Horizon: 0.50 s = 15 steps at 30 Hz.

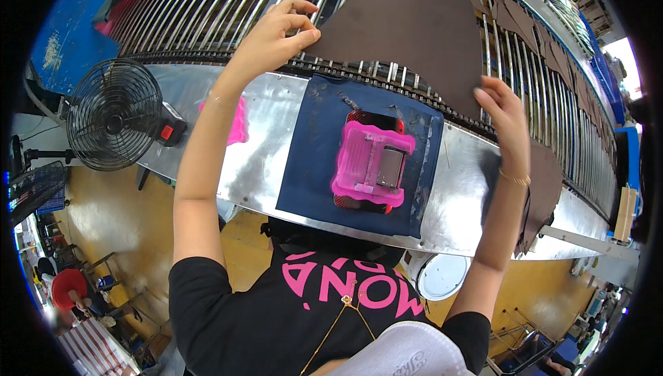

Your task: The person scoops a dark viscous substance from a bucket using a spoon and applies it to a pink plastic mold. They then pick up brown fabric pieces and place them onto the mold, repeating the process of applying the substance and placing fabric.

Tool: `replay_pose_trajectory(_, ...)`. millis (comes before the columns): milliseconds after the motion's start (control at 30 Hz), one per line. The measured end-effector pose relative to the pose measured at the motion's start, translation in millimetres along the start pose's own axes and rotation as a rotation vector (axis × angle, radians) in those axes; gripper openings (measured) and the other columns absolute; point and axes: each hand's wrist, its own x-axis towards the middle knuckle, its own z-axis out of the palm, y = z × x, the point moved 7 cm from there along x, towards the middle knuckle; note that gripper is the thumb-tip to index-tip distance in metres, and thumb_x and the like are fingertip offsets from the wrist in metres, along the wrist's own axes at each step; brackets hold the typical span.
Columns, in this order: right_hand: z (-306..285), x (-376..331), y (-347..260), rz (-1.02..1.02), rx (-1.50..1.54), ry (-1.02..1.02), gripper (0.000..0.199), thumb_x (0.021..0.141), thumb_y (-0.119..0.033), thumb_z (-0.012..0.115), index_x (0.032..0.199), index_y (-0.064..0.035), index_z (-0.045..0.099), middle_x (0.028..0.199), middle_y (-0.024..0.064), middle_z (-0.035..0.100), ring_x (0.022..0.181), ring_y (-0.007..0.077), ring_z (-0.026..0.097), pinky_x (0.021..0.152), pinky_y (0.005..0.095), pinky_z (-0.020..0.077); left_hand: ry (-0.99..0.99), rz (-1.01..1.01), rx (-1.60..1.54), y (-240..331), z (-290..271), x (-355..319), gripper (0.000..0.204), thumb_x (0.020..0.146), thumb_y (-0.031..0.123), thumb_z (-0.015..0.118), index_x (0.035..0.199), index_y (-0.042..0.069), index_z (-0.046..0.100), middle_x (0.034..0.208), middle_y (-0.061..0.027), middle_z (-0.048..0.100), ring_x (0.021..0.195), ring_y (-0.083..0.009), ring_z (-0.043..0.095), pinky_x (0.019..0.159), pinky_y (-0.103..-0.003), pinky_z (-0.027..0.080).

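A large dark brown sheet [407, 24], apparently leather or fabric, lies over the metal bars of a conveyor rack. My left hand [280, 37] is closed at its left corner, fingers curled and thumb against the edge. At the lower right corner, my right hand [503, 110] pinches the sheet between thumb and fingers. Nearer to me, a navy blue mat [297, 162] rests on the metal table. On it sits a bright pink plastic tray-like frame [356, 158] with a dark rectangular part [391, 167] set into it and black-and-red ends sticking out from beneath.
A black wire-cage fan [114, 115] stands left on the metal table [255, 148], near a pink piece [238, 124]. More brown pieces lie on the conveyor's right side [552, 51], and a brown stack [542, 189] is beside my right forearm. A white bucket [442, 276] stands below the table edge.
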Motion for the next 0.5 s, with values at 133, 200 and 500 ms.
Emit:
replay_pose_trajectory(133,60.6,86.0,65.5,-0.015,-0.034,-0.011,0.035,0.087,-0.017,0.065,0.114,0.0058,0.059,0.099,0.013,0.068,0.09,0.0154,0.063,0.079,0.0269,0.049,0.239,0.089,0.524,-68.1,19.1,21.7,0.018,0.081,0.026,0.067,0.079,0.009,0.07,0.122,-0.006,0.055,0.105,-0.0257,0.05,0.09,-0.042,0.039)
replay_pose_trajectory(200,78.7,118.5,101.7,0.001,-0.022,-0.002,0.032,0.086,-0.015,0.066,0.11,0.0054,0.06,0.093,0.0118,0.068,0.083,0.0159,0.064,0.075,0.028,0.0499,0.3,0.057,0.62,-92.7,33.7,35.2,0.016,0.079,0.026,0.068,0.078,0.011,0.071,0.122,-0.0045,0.054,0.11,-0.0295,0.048,0.091,-0.048,0.038)
replay_pose_trajectory(500,103.8,151.8,136.1,0.033,-0.237,0.116,0.045,0.081,-0.032,0.072,0.112,-0.0006,0.062,0.089,0.0102,0.069,0.083,0.016,0.064,0.075,0.0294,0.0492,0.368,-0.218,0.496,-145.6,67.0,42.9,0.026,0.084,0.038,0.065,0.1,0.019,0.071,0.132,-0.0092,0.047,0.119,-0.0372,0.044,0.098,-0.057,0.034)
